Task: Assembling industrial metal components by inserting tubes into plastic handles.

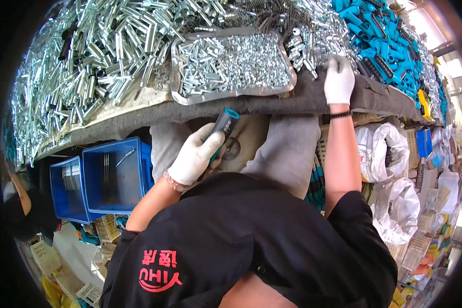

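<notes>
My left hand (196,155), in a white glove, is closed around a black tool handle with a teal end (224,124). The handle is tilted, its open teal end up, above my lap. At the table's front edge my right hand (340,81), also gloved, has its fingers curled together beside the small silver metal parts (305,54). Whatever those fingers pinch, if anything, is hidden. Between the hands, a shallow metal tray (231,94) lies on the table, full of tiny shiny pieces.
Long metal tubes (105,66) heap at the left, dark springs (272,15) behind the tray, teal handles (380,41) at the right. Dark cloth (303,97) covers the table's edge. Blue bins (115,210) stand left of my legs, white sacks (395,205) right. Another person's arm (21,191) shows far left.
</notes>
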`<state>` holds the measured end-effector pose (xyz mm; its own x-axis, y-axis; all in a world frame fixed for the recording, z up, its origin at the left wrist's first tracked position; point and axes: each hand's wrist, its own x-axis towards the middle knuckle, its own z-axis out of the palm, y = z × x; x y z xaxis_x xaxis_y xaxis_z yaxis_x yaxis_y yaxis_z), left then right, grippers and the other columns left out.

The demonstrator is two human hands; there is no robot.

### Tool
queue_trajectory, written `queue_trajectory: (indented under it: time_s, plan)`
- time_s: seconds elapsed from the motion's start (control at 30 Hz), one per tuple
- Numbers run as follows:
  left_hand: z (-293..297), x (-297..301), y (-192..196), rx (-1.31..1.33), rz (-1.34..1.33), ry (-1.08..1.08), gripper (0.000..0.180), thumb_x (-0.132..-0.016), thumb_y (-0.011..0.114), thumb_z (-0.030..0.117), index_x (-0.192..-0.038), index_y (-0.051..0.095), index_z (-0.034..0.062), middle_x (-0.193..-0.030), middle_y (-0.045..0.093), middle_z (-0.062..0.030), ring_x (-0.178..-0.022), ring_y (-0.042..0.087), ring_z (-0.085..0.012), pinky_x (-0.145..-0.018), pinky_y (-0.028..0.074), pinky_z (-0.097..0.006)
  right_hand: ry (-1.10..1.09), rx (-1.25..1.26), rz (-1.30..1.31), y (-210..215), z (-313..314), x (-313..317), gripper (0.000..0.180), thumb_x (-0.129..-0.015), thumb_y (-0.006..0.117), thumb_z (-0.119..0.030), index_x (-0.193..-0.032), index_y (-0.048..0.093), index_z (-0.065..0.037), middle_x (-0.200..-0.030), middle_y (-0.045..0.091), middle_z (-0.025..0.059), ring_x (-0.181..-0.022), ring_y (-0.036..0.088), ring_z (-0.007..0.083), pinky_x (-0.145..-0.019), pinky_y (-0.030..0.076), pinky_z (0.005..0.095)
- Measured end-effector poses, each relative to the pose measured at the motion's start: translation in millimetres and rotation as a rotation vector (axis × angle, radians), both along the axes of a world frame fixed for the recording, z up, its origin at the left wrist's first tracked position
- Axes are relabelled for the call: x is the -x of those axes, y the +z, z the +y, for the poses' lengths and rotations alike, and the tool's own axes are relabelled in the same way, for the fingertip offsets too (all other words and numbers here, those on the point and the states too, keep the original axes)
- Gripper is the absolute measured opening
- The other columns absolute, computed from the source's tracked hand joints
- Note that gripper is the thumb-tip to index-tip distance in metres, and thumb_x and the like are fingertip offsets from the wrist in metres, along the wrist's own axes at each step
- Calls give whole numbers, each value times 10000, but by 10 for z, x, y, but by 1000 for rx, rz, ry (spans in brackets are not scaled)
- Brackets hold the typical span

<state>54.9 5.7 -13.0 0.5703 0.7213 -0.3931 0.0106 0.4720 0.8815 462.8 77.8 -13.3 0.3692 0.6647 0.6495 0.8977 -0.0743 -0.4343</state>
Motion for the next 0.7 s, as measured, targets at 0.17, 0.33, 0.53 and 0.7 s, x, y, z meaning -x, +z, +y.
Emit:
queue_trajectory:
  time_s: [0.17, 0.33, 0.53, 0.7]
  plan:
    - [59, -18, 5, 3, -14, 19, 305, -1018, 523, 314, -1142, 553, 36, -764, 536, -28, -558, 454, -84, -499, 374, -229, -5, -5, 219, 95, -95, 109, 300, -980, 575, -258, -1027, 687, 16, -918, 715, 190, -846, 698, 305, -809, 521, 401]
    - [36, -17, 8, -39, 6, -12, 296, -1015, 542, 321, -1118, 548, 44, -769, 538, -30, -561, 451, -81, -496, 371, -232, -81, 44, -78, 207, -56, 195, 374, -1022, 533, -329, -1010, 667, 21, -915, 704, 175, -806, 672, 346, -748, 525, 407]
    - [-1, 31, 138, -61, -24, -2, 299, -989, 587, 299, -1144, 556, 45, -787, 533, -15, -624, 463, -65, -533, 382, -222, 778, 202, 747, 813, -721, 1156, 213, -1004, 595, -172, -1094, 633, 17, -823, 625, 22, -657, 551, 72, -595, 450, 210]
    - [84, -46, 215, -497, 87, -217, 374, -926, 667, 202, -1223, 594, -14, -967, 670, -62, -882, 633, -160, -821, 526, -318, 1007, 323, 197, 770, -941, 1479, 140, -872, 707, -62, -1008, 698, -30, -922, 699, 102, -820, 687, 238, -744, 548, 330]
